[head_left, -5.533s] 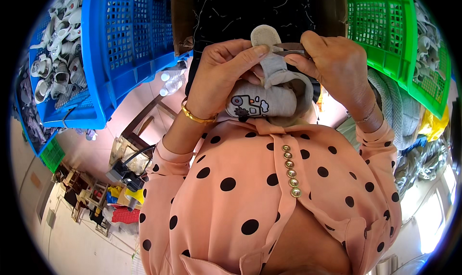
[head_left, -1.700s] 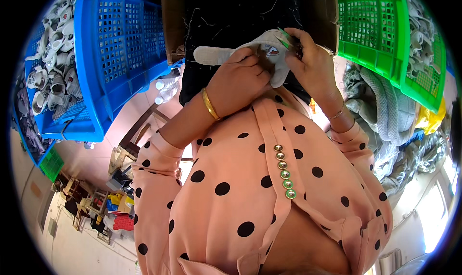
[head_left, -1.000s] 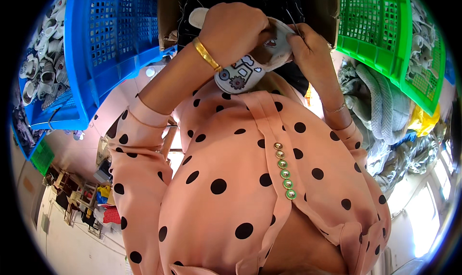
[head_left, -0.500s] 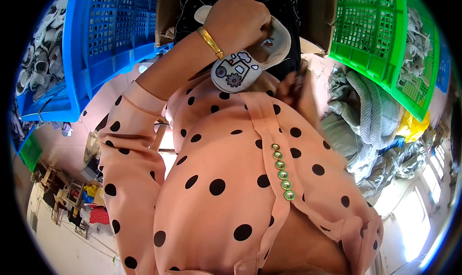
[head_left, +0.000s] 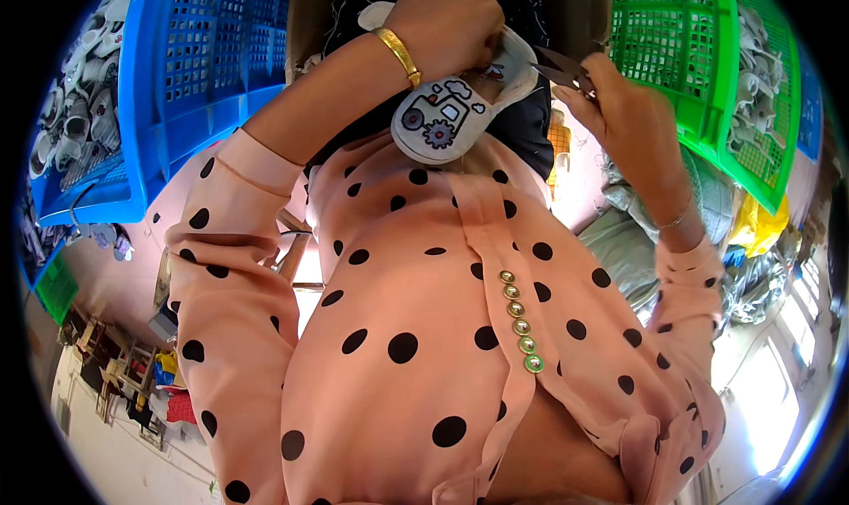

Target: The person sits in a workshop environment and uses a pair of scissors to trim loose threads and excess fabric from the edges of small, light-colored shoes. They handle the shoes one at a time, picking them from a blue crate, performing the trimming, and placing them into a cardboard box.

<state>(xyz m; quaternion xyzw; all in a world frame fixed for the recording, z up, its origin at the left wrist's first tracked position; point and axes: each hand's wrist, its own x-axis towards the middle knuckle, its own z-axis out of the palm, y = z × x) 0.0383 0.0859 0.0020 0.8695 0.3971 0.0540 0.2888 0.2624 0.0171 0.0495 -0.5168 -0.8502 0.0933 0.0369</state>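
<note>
My left hand [head_left: 447,27] is closed around a small white cloth shoe [head_left: 439,123] above my lap. A tractor-like picture with gear wheels and little clouds decorates the shoe's toe. Its open side faces right and shows a printed lining. In my right hand [head_left: 626,111], just right of the shoe, is a pair of dark thread snips [head_left: 564,68]. Their tips point left, close to the shoe's rim; I cannot tell whether they touch it. The fingertips of my left hand are partly hidden behind the hand.
A blue plastic crate [head_left: 208,80] stands on the left, beside a heap of pale shoes [head_left: 84,107]. On the right is a green crate [head_left: 676,54] with more pale shoes [head_left: 753,89] beyond it. Grey sacks [head_left: 619,248] lie below it. Loose threads cling to the dark cloth on my lap.
My right hand has come up and to the right from below the shoe, and the snips now show clearly by its rim. The shoe has shifted only slightly in my left hand.
</note>
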